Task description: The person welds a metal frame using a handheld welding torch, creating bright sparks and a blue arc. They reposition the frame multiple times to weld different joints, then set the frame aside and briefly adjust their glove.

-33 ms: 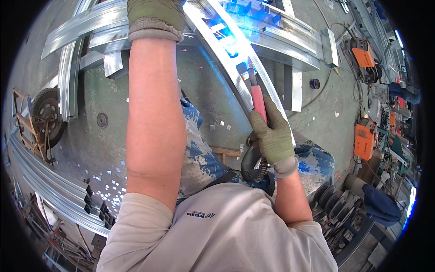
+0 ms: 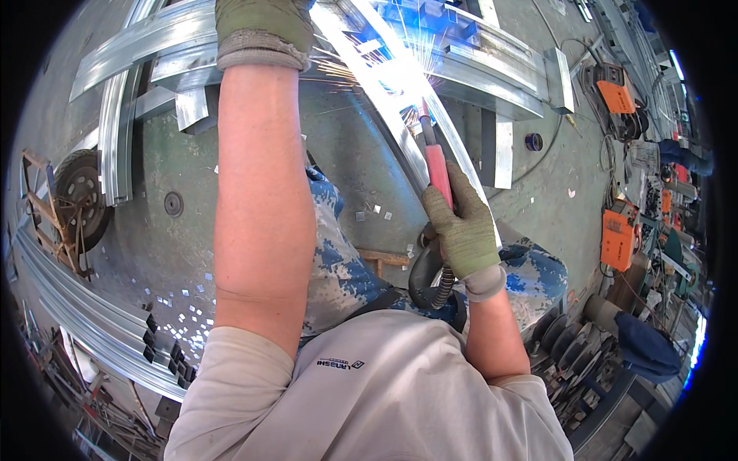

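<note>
My right hand point(image 2: 465, 230), in a green work glove, is wrapped around the red handle of a welding torch point(image 2: 438, 169). The torch's nozzle points up and away into a white-blue glare on a bright metal frame point(image 2: 453, 127). Orange sparks point(image 2: 338, 69) spray to both sides of the arc. The weld spot itself is lost in the light. My left hand point(image 2: 264, 31), gloved too, is at the top edge beside the frame's far part; its fingers are out of the picture. A black ribbed torch cable point(image 2: 427, 280) curls below my right hand.
Long metal profiles point(image 2: 492, 81) lie crosswise beneath the frame. A wheeled cart point(image 2: 77, 200) and stacked steel channels point(image 2: 84, 307) are at left. Orange machines point(image 2: 619, 238) with cables stand at right. Small metal scraps point(image 2: 192, 311) litter the floor, near a wooden-handled tool point(image 2: 384, 257).
Sparks now fan out from the arc, and the glare has grown whiter and wider. Both my hands and the torch hold the same place.
</note>
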`<control>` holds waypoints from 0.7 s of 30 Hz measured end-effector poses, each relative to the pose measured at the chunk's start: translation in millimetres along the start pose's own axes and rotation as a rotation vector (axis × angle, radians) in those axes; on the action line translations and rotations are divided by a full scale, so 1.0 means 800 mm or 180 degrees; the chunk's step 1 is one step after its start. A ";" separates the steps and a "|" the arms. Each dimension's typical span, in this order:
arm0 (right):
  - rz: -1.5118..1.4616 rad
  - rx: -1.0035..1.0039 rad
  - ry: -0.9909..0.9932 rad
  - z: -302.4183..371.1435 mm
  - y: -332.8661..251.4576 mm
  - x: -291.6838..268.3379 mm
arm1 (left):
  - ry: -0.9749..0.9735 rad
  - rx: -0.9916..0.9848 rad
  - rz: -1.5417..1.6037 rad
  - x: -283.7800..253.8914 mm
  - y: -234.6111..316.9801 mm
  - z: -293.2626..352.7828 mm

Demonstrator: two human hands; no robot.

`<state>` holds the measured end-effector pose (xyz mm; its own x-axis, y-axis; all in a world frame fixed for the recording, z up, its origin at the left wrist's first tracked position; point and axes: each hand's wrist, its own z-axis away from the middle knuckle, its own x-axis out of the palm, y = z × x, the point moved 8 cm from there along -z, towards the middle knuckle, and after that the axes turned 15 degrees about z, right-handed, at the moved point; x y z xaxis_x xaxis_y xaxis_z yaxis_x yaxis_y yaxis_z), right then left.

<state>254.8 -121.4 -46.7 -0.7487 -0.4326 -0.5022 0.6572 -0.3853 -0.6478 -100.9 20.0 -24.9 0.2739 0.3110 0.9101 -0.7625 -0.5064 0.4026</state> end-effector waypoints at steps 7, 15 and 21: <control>0.0124 0.0017 0.0021 0.002 -0.003 0.003 | 0.0147 0.0048 -0.0292 0.013 0.003 0.014; 0.0273 -0.0085 0.0067 0.001 0.001 -0.001 | 0.0015 0.0048 -0.0202 0.017 0.005 0.020; 0.0286 -0.0137 0.0121 0.001 0.001 0.002 | 0.0036 0.0015 -0.0226 0.009 0.002 0.011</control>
<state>254.5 -123.2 -47.7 -0.6902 -0.4324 -0.5802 0.7181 -0.3106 -0.6228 -94.9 14.3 -16.7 0.3206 0.3553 0.8780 -0.7386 -0.4866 0.4666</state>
